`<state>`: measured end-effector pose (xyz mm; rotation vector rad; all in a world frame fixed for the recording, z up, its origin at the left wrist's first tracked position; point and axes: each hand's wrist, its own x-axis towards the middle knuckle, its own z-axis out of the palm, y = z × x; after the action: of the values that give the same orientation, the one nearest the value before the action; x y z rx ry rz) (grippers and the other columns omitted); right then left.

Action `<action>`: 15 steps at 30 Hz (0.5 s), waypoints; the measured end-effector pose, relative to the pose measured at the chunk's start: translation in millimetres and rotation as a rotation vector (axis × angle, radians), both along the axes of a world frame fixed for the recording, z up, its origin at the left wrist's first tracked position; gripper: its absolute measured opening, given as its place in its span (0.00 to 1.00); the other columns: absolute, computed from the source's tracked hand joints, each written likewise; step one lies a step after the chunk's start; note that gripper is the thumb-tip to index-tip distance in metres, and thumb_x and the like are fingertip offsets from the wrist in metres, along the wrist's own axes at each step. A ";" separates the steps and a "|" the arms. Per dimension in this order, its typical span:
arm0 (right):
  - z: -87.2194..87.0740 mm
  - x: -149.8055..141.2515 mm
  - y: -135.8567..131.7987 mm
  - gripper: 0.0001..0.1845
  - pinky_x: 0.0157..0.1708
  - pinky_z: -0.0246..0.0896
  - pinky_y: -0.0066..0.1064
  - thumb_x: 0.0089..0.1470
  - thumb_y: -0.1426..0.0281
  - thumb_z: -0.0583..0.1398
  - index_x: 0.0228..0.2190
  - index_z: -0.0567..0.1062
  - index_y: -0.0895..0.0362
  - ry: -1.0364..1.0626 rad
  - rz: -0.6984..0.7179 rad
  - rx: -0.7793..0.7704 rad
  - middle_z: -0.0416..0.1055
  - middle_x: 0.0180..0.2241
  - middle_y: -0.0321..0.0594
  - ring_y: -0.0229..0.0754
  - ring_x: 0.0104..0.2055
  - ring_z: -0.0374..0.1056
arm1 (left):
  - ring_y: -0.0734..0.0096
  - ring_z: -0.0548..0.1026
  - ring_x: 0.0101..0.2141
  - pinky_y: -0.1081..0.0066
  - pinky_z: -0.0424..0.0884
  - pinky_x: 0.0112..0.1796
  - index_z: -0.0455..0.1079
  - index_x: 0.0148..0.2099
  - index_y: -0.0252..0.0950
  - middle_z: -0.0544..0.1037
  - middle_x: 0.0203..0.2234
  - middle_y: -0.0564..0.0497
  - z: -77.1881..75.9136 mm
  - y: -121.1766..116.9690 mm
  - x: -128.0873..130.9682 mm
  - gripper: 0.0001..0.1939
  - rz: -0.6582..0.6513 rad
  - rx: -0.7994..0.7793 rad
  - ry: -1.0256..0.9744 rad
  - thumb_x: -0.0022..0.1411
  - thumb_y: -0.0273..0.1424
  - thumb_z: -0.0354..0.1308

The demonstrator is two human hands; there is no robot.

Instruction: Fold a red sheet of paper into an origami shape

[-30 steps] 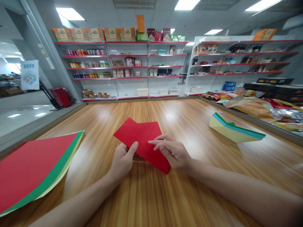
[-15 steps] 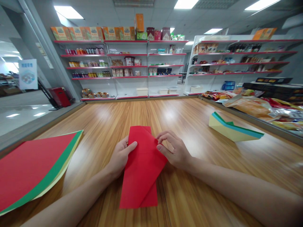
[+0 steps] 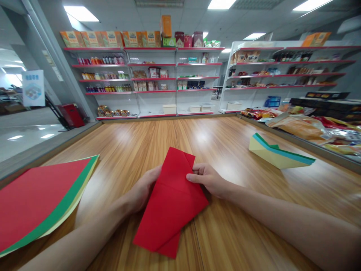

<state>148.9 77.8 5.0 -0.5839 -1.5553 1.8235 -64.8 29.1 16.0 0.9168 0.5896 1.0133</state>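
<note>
A folded sheet of red paper (image 3: 172, 199) is held tilted above the wooden table, its upper end leaning right. My left hand (image 3: 145, 188) grips its left edge from beneath, the fingers hidden behind the paper. On the right edge, my right hand (image 3: 208, 180) pinches the paper, thumb on the front face and fingers behind. A diagonal fold crosses the sheet, and a flap sticks out at the right and at the lower end. To the right lies a folded paper boat (image 3: 278, 154) in yellow, blue and green.
A stack of coloured paper sheets (image 3: 42, 199), red on top with green and yellow below, lies at the left of the wooden table (image 3: 135, 139). Snack packets (image 3: 299, 126) and dark boxes crowd the right side. Stocked shelves (image 3: 152, 81) stand behind.
The red paper has turned clockwise, its top swinging right. My left hand has slid behind its edge, and my right hand has shifted from the flap's corner to a thumb-on-front grip.
</note>
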 end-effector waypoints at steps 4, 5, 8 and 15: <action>-2.2 1.4 2.3 0.17 0.34 0.66 0.34 0.46 0.61 0.66 0.32 0.76 0.62 -0.046 -0.066 0.049 0.74 0.29 0.42 0.44 0.34 0.71 | 0.52 0.75 0.43 0.61 0.72 0.42 0.70 0.50 0.34 0.77 0.43 0.40 1.7 -2.0 -4.5 0.23 -0.130 -0.201 -0.043 0.60 0.45 0.56; -2.3 1.5 2.7 0.17 0.32 0.66 0.33 0.45 0.60 0.66 0.31 0.76 0.62 -0.064 -0.071 0.063 0.74 0.28 0.41 0.44 0.33 0.71 | 0.52 0.76 0.42 0.61 0.72 0.42 0.70 0.50 0.33 0.77 0.42 0.40 1.4 -3.2 -4.9 0.22 -0.161 -0.196 -0.003 0.58 0.41 0.59; -2.1 0.8 3.0 0.18 0.28 0.65 0.31 0.45 0.57 0.65 0.29 0.76 0.61 -0.114 -0.094 0.083 0.73 0.25 0.40 0.43 0.30 0.70 | 0.54 0.77 0.39 0.61 0.72 0.42 0.70 0.50 0.32 0.77 0.41 0.40 -0.7 -6.3 -4.4 0.21 -0.213 -0.079 0.148 0.52 0.27 0.65; 3.2 0.4 -2.9 0.19 0.28 0.64 0.29 0.49 0.56 0.63 0.30 0.76 0.61 -0.134 -0.098 0.074 0.75 0.29 0.42 0.41 0.30 0.71 | 0.57 0.78 0.38 0.62 0.72 0.42 0.71 0.48 0.32 0.78 0.40 0.41 -2.8 -7.8 -3.1 0.20 -0.239 0.019 0.274 0.51 0.24 0.65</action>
<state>149.3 74.9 8.2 -0.7479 -1.6445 1.6759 -67.9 21.3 13.2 1.1243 0.6812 0.6842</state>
